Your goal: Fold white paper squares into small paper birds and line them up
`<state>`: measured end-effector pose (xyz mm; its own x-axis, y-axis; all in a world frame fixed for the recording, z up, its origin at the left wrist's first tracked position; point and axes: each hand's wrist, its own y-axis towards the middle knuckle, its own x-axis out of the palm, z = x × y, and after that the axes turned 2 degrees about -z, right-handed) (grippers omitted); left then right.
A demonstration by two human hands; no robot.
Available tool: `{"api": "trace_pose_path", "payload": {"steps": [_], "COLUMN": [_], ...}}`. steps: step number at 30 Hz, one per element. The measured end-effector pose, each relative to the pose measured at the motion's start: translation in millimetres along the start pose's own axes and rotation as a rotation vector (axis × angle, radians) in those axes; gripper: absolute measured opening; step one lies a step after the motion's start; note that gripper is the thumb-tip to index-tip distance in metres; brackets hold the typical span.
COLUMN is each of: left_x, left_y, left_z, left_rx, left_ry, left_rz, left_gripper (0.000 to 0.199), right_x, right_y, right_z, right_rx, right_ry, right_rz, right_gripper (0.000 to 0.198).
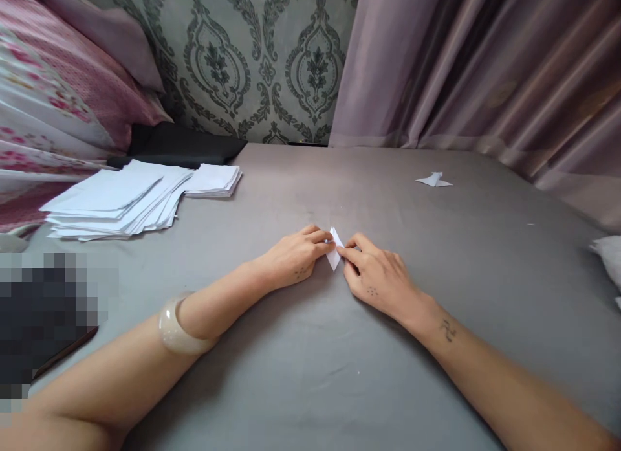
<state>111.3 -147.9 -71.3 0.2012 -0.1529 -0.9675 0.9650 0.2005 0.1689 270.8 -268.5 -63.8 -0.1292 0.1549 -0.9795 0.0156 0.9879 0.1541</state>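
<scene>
A small piece of folded white paper (334,260), shaped like a narrow diamond, lies on the grey cloth-covered surface between my hands. My left hand (303,253) has its fingers closed on the paper's left side, with the fingertips over its upper half. From the right, my right hand (376,270) pinches the paper's right edge between bent fingers. Part of the paper is hidden beneath the fingertips of both hands.
Stacked white paper sheets (111,198) lie at the back left, beside a smaller paper stack (213,180). A folded white paper figure (435,179) rests at the back right. Behind are a black object (187,145), patterned wall and purple curtains (436,63). A pixelated dark patch covers the left edge.
</scene>
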Motion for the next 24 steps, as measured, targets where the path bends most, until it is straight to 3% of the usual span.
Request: {"api": "trace_pose_path", "payload": {"steps": [6,11,13,16,19,24], "left_x": [-3,3,6,8,9,12], "left_y": [3,6,7,9,10,10], "left_z": [5,2,-1,-3,-4,-7], "left_rx": [-0.082,-0.153,-0.214,-0.344,-0.421,-0.414], "left_ry": [-0.020,-0.189,-0.281,-0.350,-0.389,-0.497], "left_rz": [0.006,0.173,0.242,0.311,0.298,0.275], "left_gripper": [0.039,0.033,0.029,0.019,0.018,0.019], "right_x": [-3,7,11,14,14,12], "right_y": [3,10,13,16,16,16], "right_z": [-2,15,21,21,16,12], "right_rx": [0.009,0.133,0.225,0.238,0.223,0.223], "right_ry": [-0.027,0.380,0.457,0.466,0.451,0.438], "right_rz": [-0.020,0.081,0.150,0.161,0.140,0.120], "right_gripper": [0.032,0.029,0.026,0.022,0.020,0.018]}}
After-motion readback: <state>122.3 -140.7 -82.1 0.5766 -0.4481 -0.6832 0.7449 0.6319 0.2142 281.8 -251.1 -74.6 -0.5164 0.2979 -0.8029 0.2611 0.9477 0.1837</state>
